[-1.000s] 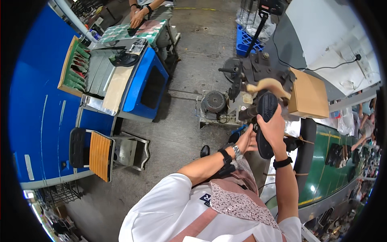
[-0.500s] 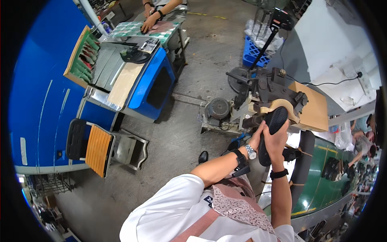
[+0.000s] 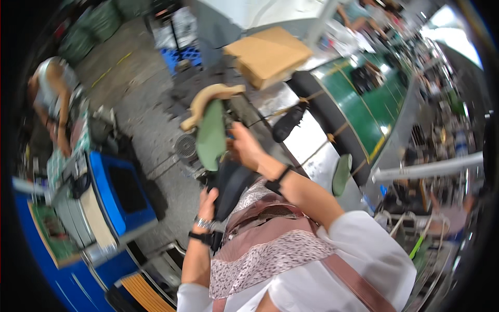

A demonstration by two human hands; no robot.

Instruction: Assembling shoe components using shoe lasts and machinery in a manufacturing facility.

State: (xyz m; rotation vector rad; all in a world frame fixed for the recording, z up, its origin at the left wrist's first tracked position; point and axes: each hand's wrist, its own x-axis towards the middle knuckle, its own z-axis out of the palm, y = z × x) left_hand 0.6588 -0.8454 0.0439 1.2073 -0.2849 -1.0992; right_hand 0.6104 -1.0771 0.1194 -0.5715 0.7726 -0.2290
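In the head view, the black shoe [image 3: 230, 188] is up in front of the apron, with the green form [image 3: 210, 141] rising from its upper end, toward the tan curved piece [image 3: 198, 105]. The left hand [image 3: 206, 205] has its fingers clamped on the shoe, the thumb lying along its side. The right hand [image 3: 247, 150] is at the form's edge; blur hides whether its fingers are clamped on it or merely against it.

By the look of it, most of the form is clear of the shoe, but I cannot tell whether its lower end sits inside the opening. Neither piece of this pair is set down yet. On the metal desk [image 3: 313, 152] to the right, a second black shoe [image 3: 287, 126] and a second green form [image 3: 341, 176] lie well apart, so that form appears fully separate.
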